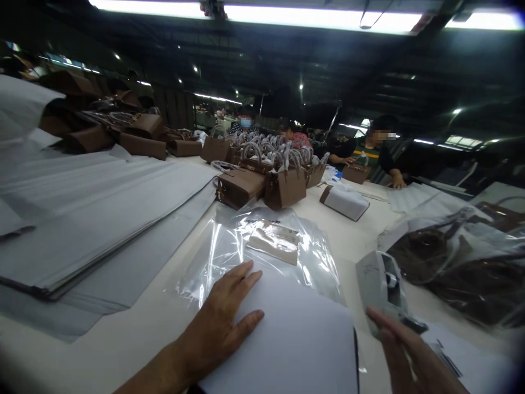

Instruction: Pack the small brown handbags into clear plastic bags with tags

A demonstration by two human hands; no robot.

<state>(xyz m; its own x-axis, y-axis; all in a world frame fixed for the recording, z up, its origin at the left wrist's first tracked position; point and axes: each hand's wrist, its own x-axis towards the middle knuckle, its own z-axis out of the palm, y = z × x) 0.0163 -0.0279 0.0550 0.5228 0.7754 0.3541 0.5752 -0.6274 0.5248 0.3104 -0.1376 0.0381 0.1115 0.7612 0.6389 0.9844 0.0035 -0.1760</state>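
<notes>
My left hand (pixel 225 312) lies with fingers spread on a sheet of white paper (pixel 295 334) in front of me. A thin dark edge shows under the paper at its right side and near corner; what lies beneath is hidden. My right hand (pixel 410 350) is at the lower right, fingers stretched out and slightly blurred. Its fingertips are beside a grey tape dispenser (pixel 371 284), and I cannot tell whether they touch it. Beyond the paper lies a clear plastic bag (pixel 229 235) with a beige printed card (pixel 274 241) in or under it.
Large grey-white sheets (pixel 102 208) are stacked at left. Brown handbags (pixel 241 186) with wrapped handles crowd the table's middle; more brown bags (pixel 143 128) are piled behind. A paper-wrapped bag (pixel 346 202) lies right of centre. Plastic-covered brown bags (pixel 471 279) sit right. A co-worker (pixel 369 156) handles a handbag.
</notes>
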